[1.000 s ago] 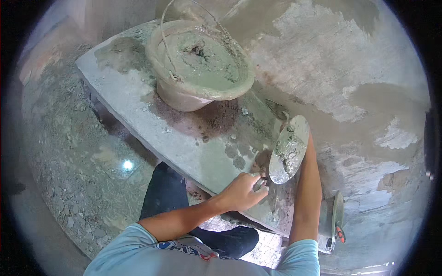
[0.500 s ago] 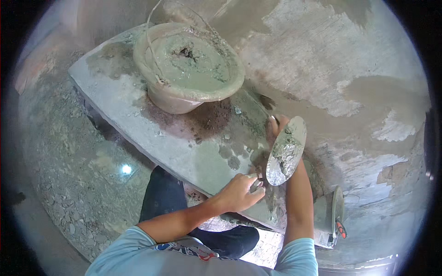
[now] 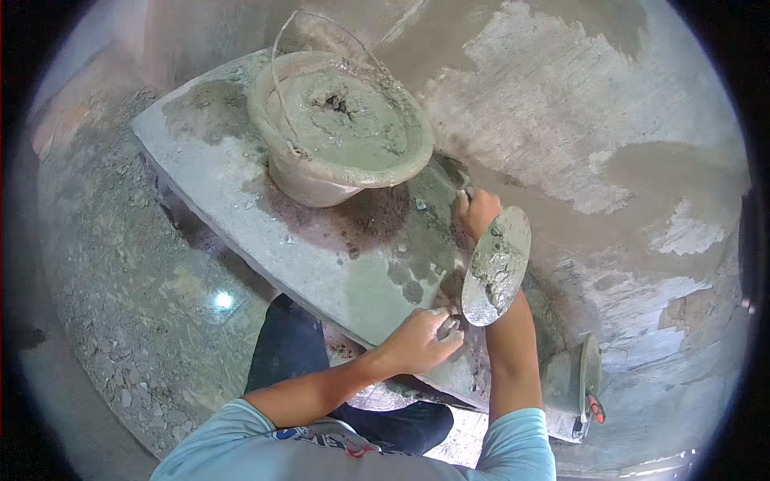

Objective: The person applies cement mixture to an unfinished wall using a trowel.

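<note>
Gripping trowel [image 3: 497,268], left hand [image 3: 419,340], right forearm [image 3: 513,357] partly hidden

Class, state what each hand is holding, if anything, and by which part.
The left hand holds the oval trowel, laden with mortar, by its handle. Whether the right hand holds anything cannot be told.

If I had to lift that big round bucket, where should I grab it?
Best by its thin wire handle, at the top of the bend, with your hand coming from above. It looks raised over the bucket, so your fingers could probably hook under it and stay out of the wet grey mix.
</note>
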`<state>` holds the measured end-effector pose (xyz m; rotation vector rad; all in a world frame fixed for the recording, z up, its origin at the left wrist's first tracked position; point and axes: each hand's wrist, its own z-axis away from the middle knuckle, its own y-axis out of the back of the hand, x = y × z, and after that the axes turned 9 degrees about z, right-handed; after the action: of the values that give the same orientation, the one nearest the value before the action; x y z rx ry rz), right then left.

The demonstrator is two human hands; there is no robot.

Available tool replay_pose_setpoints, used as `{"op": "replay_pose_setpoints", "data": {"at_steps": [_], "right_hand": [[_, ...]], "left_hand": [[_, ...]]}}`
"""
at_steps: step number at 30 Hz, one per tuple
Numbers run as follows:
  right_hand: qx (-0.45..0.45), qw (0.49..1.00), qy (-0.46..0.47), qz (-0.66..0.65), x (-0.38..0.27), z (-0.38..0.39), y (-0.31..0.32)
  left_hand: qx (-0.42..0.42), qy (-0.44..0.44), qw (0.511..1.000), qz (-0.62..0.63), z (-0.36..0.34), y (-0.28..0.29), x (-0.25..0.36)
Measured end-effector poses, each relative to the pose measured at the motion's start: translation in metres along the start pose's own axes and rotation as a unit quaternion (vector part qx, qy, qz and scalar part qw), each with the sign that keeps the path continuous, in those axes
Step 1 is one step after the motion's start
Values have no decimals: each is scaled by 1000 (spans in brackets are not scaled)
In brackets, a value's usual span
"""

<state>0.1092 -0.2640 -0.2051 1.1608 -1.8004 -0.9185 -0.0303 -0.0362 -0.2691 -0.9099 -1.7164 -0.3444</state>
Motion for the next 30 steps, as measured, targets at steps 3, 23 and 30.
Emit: {"op": "replay_pose_setpoints", "data": {"at_steps": [3, 23, 30], "right_hand": [[63, 996, -34, -49, -7, 8, 20], [108, 991, -28, -75, 60, 22, -10], [-57, 998, 3, 3, 60, 42, -18]], "left_hand": [[14, -6, 1000, 4, 0, 0, -2], [8, 4, 1000, 3, 0, 1, 0], [-5, 20, 1000, 10, 0, 6, 7]]}}
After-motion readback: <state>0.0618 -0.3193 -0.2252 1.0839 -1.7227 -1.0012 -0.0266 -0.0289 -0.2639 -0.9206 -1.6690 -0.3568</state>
